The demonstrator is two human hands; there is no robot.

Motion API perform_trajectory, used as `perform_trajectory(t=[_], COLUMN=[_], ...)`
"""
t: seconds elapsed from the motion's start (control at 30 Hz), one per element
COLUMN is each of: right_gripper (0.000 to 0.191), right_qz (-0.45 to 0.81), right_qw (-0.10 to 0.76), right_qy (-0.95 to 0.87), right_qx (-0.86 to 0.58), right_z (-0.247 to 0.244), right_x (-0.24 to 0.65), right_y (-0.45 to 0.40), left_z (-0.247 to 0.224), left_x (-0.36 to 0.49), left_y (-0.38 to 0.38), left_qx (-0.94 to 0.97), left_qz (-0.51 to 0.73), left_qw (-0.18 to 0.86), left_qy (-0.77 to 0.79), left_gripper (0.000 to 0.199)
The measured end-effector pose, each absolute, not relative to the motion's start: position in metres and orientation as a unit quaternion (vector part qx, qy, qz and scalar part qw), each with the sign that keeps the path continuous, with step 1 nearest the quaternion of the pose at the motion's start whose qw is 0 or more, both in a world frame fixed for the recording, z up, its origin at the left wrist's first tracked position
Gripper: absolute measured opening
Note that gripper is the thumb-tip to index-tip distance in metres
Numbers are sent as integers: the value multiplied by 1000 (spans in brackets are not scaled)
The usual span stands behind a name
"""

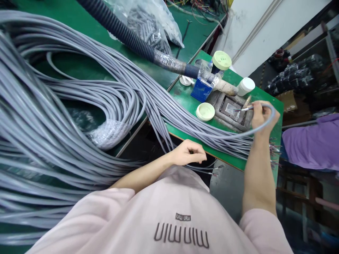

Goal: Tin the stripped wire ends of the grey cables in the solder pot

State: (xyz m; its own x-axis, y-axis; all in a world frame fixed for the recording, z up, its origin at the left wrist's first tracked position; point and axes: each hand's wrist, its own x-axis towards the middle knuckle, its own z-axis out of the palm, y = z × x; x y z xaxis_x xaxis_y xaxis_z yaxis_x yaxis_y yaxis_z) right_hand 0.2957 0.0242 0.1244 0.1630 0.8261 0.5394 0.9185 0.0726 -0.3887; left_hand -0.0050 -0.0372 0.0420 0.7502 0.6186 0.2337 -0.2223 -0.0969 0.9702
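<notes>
Pinched in my right hand [261, 114] is a grey cable [268, 121], bent in a loop around the hand. Its stripped end, with thin coloured wires [237, 110], points left over the bright metal surface in what looks like a solder pot [222, 120]. A short brownish stick [247, 101] is close to the fingertips; whether the hand touches it I cannot tell. My left hand [189, 152] is curled into a loose fist by the table's front edge, nothing visible in it. Beside it run grey cables [190, 125], their stripped ends at the right.
A ribbed hose [127, 35] reaches down to a nozzle above the pot, by a blue block [201, 90]. Around stand a white jar [246, 86], an open pale tub [205, 112] and a lidded container [221, 60]. Large cable coils [39, 116] cover the left. Someone in purple [312, 141] is at right.
</notes>
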Motion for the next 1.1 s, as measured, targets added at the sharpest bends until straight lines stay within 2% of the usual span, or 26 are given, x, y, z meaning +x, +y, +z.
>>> perform_trajectory(t=[0.03,0.1,0.2,0.27,0.37,0.6,0.87,1.1], right_gripper=[34,21,28,37,43,50,53,43], right_qz=[-77,-71,-60,-60,-49,-20,-7,16], right_qw=[386,419,433,412,393,369,371,361], right_qy=[-656,-689,-745,-773,-791,-805,-805,-822], right_qx=[-644,-587,-503,-479,-466,-464,-463,-440], right_z=[130,136,131,120,101,84,81,78], right_x=[287,267,241,228,210,190,191,181], right_y=[7,-29,-79,-105,-133,-164,-170,-168], left_z=[55,76,87,82,70,71,72,65], left_x=[-11,-18,-10,3,22,27,28,33], left_y=[-39,-42,-43,-42,-43,-54,-57,-63], left_qx=[611,537,456,422,391,366,382,387], left_qz=[270,210,231,257,261,279,277,334], left_qw=[738,817,854,852,859,866,857,819], left_qy=[100,30,91,171,201,196,206,262], left_gripper=[41,40,36,40,51,44,46,47])
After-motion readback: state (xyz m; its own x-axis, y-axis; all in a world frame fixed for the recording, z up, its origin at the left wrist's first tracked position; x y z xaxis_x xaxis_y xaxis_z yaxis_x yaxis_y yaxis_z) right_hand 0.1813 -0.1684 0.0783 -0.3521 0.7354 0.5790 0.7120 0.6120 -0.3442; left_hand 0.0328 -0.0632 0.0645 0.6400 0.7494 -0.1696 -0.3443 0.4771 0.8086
